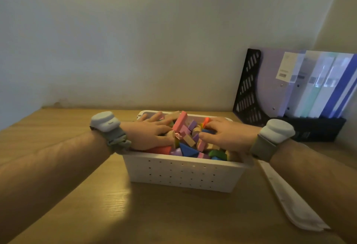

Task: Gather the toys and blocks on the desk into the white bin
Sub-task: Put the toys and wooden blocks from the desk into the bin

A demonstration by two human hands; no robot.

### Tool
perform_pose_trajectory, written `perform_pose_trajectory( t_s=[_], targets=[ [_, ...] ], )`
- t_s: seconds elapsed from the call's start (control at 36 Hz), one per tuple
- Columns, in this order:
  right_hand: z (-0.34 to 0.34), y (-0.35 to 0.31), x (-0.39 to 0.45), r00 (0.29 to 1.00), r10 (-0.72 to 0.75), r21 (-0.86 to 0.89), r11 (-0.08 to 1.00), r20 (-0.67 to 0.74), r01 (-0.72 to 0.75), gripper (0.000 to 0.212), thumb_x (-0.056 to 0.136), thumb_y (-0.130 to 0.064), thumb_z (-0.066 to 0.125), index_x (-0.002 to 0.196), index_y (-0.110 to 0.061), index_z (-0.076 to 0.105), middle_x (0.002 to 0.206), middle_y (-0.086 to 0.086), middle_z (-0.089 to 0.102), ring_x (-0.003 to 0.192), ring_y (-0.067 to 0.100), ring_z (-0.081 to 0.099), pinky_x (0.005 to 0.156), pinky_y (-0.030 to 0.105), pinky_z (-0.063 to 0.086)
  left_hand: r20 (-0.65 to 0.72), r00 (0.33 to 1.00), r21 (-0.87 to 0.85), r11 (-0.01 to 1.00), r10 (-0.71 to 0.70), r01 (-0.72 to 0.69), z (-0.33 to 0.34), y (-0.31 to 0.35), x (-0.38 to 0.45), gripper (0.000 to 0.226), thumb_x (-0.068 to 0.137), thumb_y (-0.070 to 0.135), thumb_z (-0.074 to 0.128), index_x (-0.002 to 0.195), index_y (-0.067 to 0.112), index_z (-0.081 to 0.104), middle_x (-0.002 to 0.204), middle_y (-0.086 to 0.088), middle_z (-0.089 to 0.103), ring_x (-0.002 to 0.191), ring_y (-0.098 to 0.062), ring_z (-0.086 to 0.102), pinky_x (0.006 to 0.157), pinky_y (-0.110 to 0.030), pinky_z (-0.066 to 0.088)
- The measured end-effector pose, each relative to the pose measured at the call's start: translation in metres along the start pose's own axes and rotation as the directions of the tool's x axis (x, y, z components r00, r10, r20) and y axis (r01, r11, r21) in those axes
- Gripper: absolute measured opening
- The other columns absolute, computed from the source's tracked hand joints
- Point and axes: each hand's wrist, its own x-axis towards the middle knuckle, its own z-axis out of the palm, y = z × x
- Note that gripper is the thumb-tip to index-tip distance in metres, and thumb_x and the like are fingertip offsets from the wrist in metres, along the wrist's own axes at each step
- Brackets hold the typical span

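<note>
White bin (185, 174) long axis left-right, both hands (152, 133) on blocks (180, 122)

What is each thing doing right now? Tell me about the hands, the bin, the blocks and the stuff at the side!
left hand: flat on the blocks, fingers straight
right hand: resting on the blocks, fingers loosely bent
white bin: upright on the desk, piled full
blocks: heaped in the bin
black file rack: upright, holding folders
folders: leaning in the rack
white sheet: lying flat on the desk

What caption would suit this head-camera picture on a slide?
Both hands, left and right, rest on colourful blocks heaped in a white bin on a wooden desk.
</note>
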Motion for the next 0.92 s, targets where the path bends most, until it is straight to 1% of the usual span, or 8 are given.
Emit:
perform_pose_trajectory(
  t_s=[0.14,0.22,0.31,0.39,0.44,0.5,0.75,0.92],
  targets=[
    [-0.005,0.003,-0.001,0.998,0.0,0.159,0.987,-0.068,0.011,0.062,0.089,-0.065,0.044,0.136,-0.024,0.045,0.133,0.001,0.051,0.103,0.011,0.052,0.089,0.029,0.05,-0.065,0.998,-0.101,0.995,-0.023,0.016,0.002,-0.002,0.0,0.064,0.093,0.064,0.018,0.15,0.039,0.006,0.159,0.003,-0.018,0.144,-0.022,-0.021,0.115,-0.049,-0.012],
    [-0.004,-0.004,0.003,0.992,-0.009,0.206,0.978,-0.127,0.036,0.072,0.09,-0.062,0.045,0.148,-0.022,0.031,0.147,0.0,0.039,0.114,0.012,0.045,0.09,0.026,0.044,-0.142,0.989,-0.15,0.989,-0.031,0.01,0.004,-0.002,0.005,0.073,0.088,0.069,0.016,0.151,0.037,-0.004,0.157,0.002,-0.023,0.144,-0.02,-0.021,0.114,-0.045,-0.013],
    [-0.001,-0.018,0.01,0.991,-0.015,0.158,0.987,-0.133,0.036,0.073,0.092,-0.062,0.043,0.15,-0.021,0.027,0.152,0.002,0.033,0.131,0.021,0.041,0.104,0.038,0.042,-0.182,0.981,-0.15,0.988,-0.071,0.044,-0.004,0.001,0.019,0.076,0.089,0.069,0.015,0.152,0.031,-0.004,0.158,0.0,-0.021,0.145,-0.021,-0.016,0.115,-0.047,-0.01],
    [0.0,-0.027,0.018,0.99,0.049,0.078,0.996,-0.132,-0.039,0.069,0.094,-0.063,0.036,0.146,-0.018,0.034,0.144,0.007,0.041,0.126,0.025,0.044,0.103,0.044,0.042,-0.207,0.97,-0.259,0.963,-0.129,0.073,-0.017,0.011,0.033,0.069,0.097,0.058,0.024,0.152,0.02,0.009,0.161,-0.005,-0.002,0.147,-0.023,0.003,0.118,-0.046,0.003],
    [0.0,-0.027,0.02,0.992,0.079,0.047,0.996,-0.101,-0.075,0.066,0.094,-0.064,0.033,0.137,-0.016,0.045,0.135,0.008,0.046,0.115,0.025,0.051,0.096,0.044,0.046,-0.194,0.974,-0.289,0.956,-0.117,0.057,-0.02,0.018,0.038,0.064,0.097,0.056,0.03,0.147,0.017,0.025,0.155,-0.009,0.026,0.139,-0.027,0.028,0.111,-0.042,0.022],
    [0.002,-0.024,0.019,0.995,0.072,0.02,0.997,-0.065,-0.071,0.064,0.093,-0.065,0.034,0.133,-0.018,0.049,0.133,0.008,0.047,0.111,0.025,0.053,0.094,0.043,0.048,-0.168,0.984,-0.238,0.971,-0.053,0.011,-0.017,0.025,0.038,0.061,0.094,0.058,0.036,0.144,0.022,0.031,0.149,-0.005,0.037,0.131,-0.026,0.039,0.103,-0.038,0.03],
    [-0.002,-0.016,0.002,0.997,-0.072,0.052,0.996,-0.04,0.074,0.059,0.092,-0.059,0.046,0.139,-0.024,0.041,0.139,0.001,0.048,0.118,0.021,0.049,0.101,0.037,0.043,0.031,0.999,-0.075,0.997,-0.007,0.009,-0.013,0.015,0.024,0.065,0.094,0.065,0.021,0.151,0.038,0.009,0.16,0.006,0.012,0.146,-0.025,0.007,0.115,-0.048,0.002],
    [-0.002,-0.018,0.018,0.992,0.024,0.167,0.986,-0.127,-0.002,0.062,0.098,-0.054,0.035,0.15,-0.02,0.029,0.156,0.005,0.03,0.139,0.024,0.033,0.113,0.04,0.031,-0.075,0.997,-0.044,0.999,-0.014,0.011,-0.014,0.02,0.032,0.056,0.1,0.048,0.021,0.151,0.024,0.015,0.161,-0.004,0.002,0.146,-0.029,-0.001,0.114,-0.058,0.003]
  ],
)
